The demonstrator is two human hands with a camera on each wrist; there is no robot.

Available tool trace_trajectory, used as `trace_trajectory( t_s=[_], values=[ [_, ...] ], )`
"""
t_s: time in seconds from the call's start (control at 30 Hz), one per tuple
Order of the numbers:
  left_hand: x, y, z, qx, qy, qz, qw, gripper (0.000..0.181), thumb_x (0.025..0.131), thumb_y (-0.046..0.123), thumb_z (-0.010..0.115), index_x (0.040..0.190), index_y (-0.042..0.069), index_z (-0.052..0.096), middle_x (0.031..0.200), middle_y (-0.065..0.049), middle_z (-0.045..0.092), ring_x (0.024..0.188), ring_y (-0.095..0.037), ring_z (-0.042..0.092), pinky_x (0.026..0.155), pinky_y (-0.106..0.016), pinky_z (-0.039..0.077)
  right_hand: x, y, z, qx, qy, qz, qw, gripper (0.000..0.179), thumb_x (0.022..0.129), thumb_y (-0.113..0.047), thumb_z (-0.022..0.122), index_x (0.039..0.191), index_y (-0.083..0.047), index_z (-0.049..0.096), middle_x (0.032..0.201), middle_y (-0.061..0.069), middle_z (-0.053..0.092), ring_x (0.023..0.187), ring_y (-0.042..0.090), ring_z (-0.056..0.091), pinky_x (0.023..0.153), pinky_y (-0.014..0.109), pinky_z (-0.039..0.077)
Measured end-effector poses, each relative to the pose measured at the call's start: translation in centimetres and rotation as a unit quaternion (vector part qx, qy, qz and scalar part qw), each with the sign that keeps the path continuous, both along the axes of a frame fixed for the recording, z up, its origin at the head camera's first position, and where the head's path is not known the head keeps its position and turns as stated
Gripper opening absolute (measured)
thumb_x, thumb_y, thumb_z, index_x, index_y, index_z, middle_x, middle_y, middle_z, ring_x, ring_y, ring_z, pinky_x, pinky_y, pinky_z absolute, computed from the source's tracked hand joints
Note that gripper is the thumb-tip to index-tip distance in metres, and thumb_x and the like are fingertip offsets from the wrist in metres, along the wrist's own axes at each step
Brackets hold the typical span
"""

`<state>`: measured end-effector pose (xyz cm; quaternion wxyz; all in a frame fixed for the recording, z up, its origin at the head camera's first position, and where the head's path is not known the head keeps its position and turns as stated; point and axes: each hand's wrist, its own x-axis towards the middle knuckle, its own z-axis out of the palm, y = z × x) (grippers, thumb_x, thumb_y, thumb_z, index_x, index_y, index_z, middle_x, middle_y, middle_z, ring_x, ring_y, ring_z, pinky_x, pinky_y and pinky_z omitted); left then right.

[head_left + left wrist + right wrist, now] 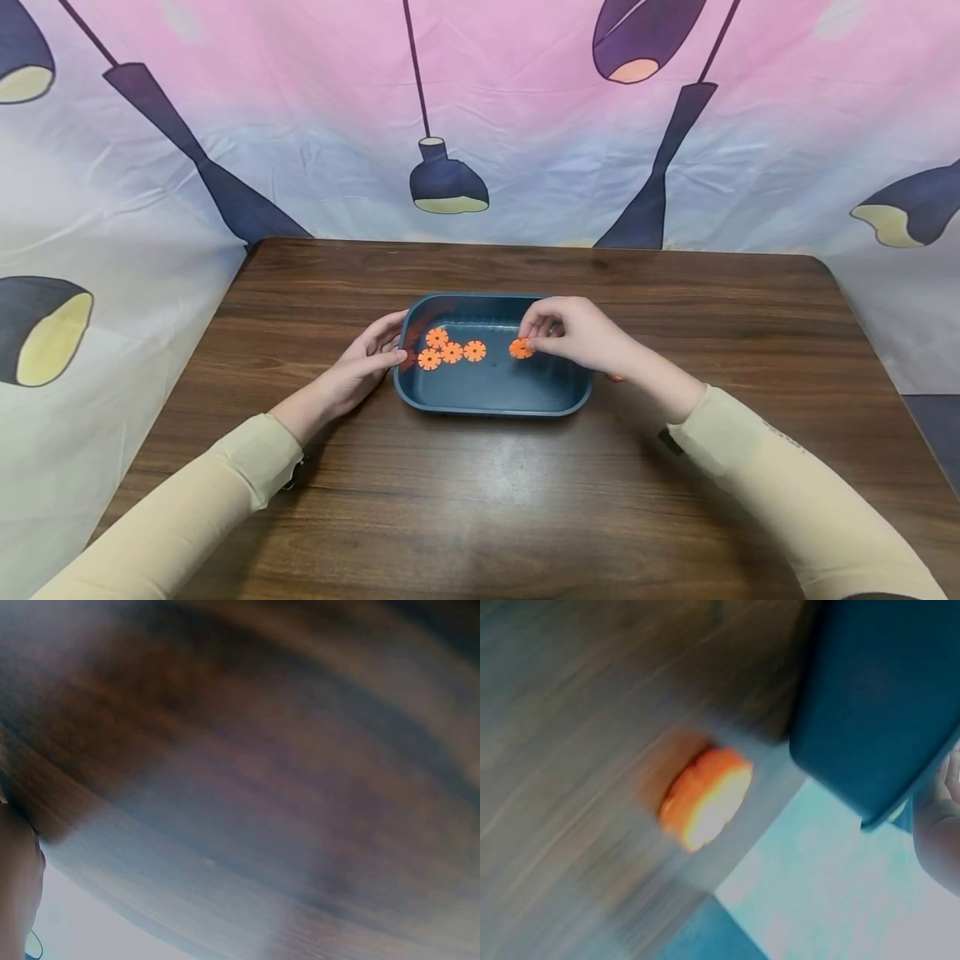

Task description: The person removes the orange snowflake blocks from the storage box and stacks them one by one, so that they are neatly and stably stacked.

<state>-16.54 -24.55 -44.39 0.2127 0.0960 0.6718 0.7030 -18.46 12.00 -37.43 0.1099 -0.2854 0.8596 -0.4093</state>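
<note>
A dark blue plastic tray (495, 400) lies on the wooden table, with several orange notched discs (452, 352) grouped in its left half. My left hand (363, 362) grips the tray's left end, thumb on the rim and fingers along the outer wall. Over the tray's right half, my right hand (573, 333) pinches one orange notched disc (521, 348) between thumb and fingertips. Outside the tray's right end, a stack of orange discs (705, 799) rests on the table, mostly hidden by my right wrist in the head view.
The brown wood-grain table (480, 500) reaches back to a cloth backdrop (525, 125) printed with lamps. Mostly blurred tabletop fills the left wrist view. In the right wrist view the tray's outer wall (877, 697) rises beside the stack.
</note>
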Motion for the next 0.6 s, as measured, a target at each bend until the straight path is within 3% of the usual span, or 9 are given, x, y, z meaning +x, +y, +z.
trace_trajectory(
  t_s=[0.27,0.47,0.6],
  values=[
    [0.0,0.0,0.0,0.001,0.002,-0.002,1.0,0.063,0.107,0.001,0.049,0.166,0.012,0.029,0.171,-0.014,0.028,0.144,-0.005,0.042,0.11,-0.014,0.044,0.4,3.6,0.5,-0.019,-0.023,-0.05,0.9983,0.009,0.095,-0.002,0.077,0.102,-0.008,0.076,0.096,0.008,0.076,0.086,0.014,0.068,0.076,0.024,0.057],
    [0.1,0.1,0.1,0.002,0.003,0.0,1.0,0.064,0.107,0.001,0.05,0.166,0.01,0.028,0.17,-0.014,0.029,0.143,-0.004,0.044,0.11,-0.015,0.045,0.8,6.5,0.6,-0.027,-0.031,-0.081,0.9958,0.009,0.095,-0.002,0.077,0.103,-0.007,0.077,0.093,0.01,0.074,0.082,0.021,0.07,0.072,0.025,0.059],
    [0.1,0.0,0.1,0.002,0.003,0.0,1.0,0.064,0.107,0.001,0.05,0.166,0.01,0.028,0.171,-0.014,0.029,0.143,-0.004,0.044,0.109,-0.014,0.045,0.9,8.2,0.5,-0.035,-0.035,-0.093,0.9944,0.009,0.095,-0.001,0.076,0.104,-0.003,0.076,0.091,0.01,0.074,0.08,0.019,0.071,0.076,0.03,0.063]
  ],
)
